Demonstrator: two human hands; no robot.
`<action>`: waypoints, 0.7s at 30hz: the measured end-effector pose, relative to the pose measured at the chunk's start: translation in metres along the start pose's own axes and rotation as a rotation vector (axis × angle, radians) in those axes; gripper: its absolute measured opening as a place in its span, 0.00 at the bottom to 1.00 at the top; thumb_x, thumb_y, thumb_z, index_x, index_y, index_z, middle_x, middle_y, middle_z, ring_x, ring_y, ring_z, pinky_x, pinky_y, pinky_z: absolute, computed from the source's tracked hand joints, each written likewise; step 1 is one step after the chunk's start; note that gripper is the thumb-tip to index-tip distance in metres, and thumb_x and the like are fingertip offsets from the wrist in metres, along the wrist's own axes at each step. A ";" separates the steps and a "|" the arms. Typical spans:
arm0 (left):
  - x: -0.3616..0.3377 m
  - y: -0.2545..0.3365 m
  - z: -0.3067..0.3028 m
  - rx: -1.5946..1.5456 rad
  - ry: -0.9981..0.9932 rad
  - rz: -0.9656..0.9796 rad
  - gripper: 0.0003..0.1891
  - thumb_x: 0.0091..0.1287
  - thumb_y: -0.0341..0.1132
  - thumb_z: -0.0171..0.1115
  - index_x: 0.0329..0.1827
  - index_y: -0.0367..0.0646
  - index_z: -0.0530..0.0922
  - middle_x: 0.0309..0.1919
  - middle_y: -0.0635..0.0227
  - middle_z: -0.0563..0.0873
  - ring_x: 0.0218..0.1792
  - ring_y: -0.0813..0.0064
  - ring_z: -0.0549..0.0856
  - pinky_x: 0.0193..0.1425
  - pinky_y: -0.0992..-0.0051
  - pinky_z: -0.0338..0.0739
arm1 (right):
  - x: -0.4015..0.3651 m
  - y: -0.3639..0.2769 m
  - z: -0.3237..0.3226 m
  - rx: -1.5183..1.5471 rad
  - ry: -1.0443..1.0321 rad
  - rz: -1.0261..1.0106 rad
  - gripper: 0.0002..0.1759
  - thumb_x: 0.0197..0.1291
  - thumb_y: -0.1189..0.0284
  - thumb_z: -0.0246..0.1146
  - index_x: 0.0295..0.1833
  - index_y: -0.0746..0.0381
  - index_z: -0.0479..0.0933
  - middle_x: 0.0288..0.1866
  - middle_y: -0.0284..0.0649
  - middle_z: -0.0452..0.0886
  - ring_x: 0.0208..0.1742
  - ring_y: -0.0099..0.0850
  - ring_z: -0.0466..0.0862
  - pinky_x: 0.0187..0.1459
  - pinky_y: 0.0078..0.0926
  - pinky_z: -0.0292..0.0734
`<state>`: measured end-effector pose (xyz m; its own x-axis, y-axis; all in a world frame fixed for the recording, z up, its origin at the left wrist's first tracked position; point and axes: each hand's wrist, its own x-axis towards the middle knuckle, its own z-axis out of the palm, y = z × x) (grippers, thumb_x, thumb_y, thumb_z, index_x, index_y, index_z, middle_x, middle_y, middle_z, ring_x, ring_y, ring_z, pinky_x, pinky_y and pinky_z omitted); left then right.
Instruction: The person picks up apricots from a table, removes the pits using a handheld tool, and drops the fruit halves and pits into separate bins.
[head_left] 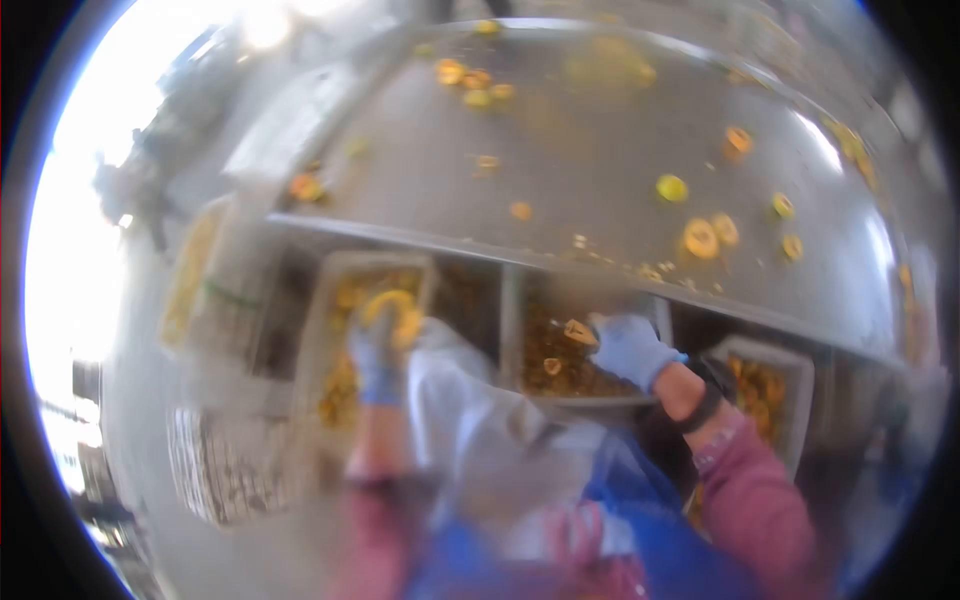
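My left hand [374, 345], in a pale glove and blurred by motion, is closed round a yellow-orange fruit piece [405, 318] above a white crate [331, 300] of yellow pieces. My right hand [632, 350], in a pale blue glove, is closed over the right part of a middle bin [512, 330] that holds brownish-orange bits. Just left of its fingers is a cut orange piece [578, 332]; whether the fingers touch it is hard to tell. Another small cut piece [552, 366] lies in the bin.
Beyond the bins, a metal table [420, 180] carries scattered fruit, among them a green-yellow one [672, 188] and cut halves [701, 238]. A second crate [800, 400] with orange pieces stands at the right. A white slatted crate [230, 465] is at the lower left.
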<state>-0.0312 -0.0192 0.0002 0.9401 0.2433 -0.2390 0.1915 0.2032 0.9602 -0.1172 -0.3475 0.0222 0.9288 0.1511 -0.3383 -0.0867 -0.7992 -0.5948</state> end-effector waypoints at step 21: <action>-0.012 -0.033 0.045 0.424 -0.556 0.162 0.21 0.68 0.30 0.57 0.64 0.38 0.71 0.57 0.68 0.78 0.50 0.81 0.78 0.56 0.79 0.74 | 0.048 0.222 -0.076 0.749 0.441 0.261 0.23 0.52 0.68 0.69 0.52 0.64 0.73 0.29 0.43 0.80 0.29 0.32 0.81 0.33 0.26 0.76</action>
<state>-0.0355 -0.0716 -0.0220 0.9487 -0.3034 -0.0883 0.0247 -0.2075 0.9779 -0.0649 -0.5615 -0.0707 0.8873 -0.3414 -0.3102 -0.3818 -0.1661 -0.9092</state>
